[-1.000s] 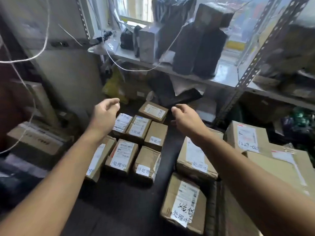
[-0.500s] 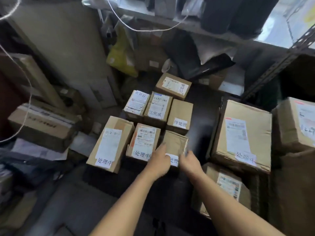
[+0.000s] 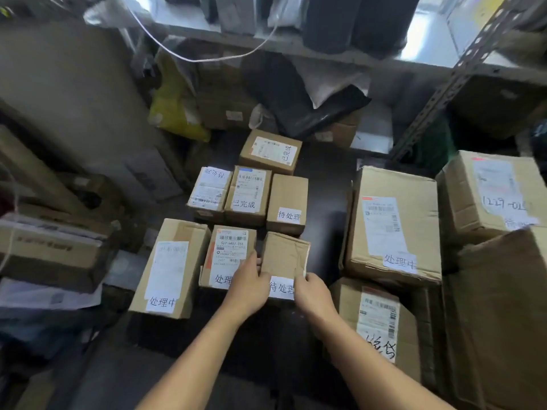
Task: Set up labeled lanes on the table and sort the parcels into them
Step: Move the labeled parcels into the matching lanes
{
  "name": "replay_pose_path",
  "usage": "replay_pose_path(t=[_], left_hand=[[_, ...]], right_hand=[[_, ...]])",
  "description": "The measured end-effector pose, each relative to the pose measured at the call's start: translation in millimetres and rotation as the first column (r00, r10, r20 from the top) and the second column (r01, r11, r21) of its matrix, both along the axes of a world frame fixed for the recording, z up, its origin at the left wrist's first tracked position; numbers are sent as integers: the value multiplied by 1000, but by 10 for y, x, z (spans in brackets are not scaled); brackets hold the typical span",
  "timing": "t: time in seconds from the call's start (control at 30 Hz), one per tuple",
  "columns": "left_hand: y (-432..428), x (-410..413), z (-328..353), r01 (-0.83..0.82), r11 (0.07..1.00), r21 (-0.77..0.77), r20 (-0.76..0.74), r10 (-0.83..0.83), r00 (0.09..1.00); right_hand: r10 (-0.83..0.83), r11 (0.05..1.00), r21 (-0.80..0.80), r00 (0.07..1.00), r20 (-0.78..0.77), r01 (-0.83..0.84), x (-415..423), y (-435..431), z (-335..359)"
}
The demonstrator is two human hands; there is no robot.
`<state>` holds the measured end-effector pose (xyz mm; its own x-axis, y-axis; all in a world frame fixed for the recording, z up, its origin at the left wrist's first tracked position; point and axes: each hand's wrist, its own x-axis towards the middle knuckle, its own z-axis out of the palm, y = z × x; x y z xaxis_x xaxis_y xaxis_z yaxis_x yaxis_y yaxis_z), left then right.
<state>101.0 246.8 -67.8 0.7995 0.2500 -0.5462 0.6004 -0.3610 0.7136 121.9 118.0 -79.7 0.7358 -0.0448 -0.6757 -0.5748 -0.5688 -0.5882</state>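
Several brown cardboard parcels with white labels lie in rows on the dark table (image 3: pixel 324 187). My left hand (image 3: pixel 248 288) holds the left near edge of a small crumpled parcel (image 3: pixel 284 254). My right hand (image 3: pixel 313 294) pinches that parcel's near right corner, next to its white handwritten label (image 3: pixel 281 288). Left of it lie a barcode parcel (image 3: pixel 229 250) and a tall parcel (image 3: pixel 171 261), both labelled. Behind stand three small parcels (image 3: pixel 249 193) in a row, with one more parcel (image 3: pixel 270 150) farther back.
Big boxes crowd the right side: one labelled box (image 3: pixel 390 220), another (image 3: pixel 488 190) behind it and a low one (image 3: pixel 381 324) near my right arm. A metal shelf (image 3: pixel 296 45) with dark packages hangs above. Stacked boxes (image 3: pixel 50 247) and papers lie at left.
Both hands came down from mid-air above the parcels to the near end of the small crumpled parcel and took hold of it. The view tilted down and closer.
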Motion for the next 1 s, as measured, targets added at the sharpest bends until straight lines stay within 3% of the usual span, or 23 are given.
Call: replay_pose_path(t=[0.1, 0.4, 0.7, 1.0], left_hand=[[10, -137, 55, 29, 999, 16, 57, -30, 998], [-83, -356, 555, -52, 986, -156, 202, 83, 976], [-447, -407, 1068, 27, 981, -190, 315, 35, 948], [-942, 58, 1828, 165, 929, -330, 540, 43, 841]], right_hand=[[-24, 1000, 17, 997, 78, 22, -92, -103, 202], [-31, 986, 168, 966, 257, -13, -454, -356, 780], [-96, 981, 193, 914, 394, 19, -603, -771, 1287], [-150, 965, 263, 809, 568, -6, -409, -1267, 2193]])
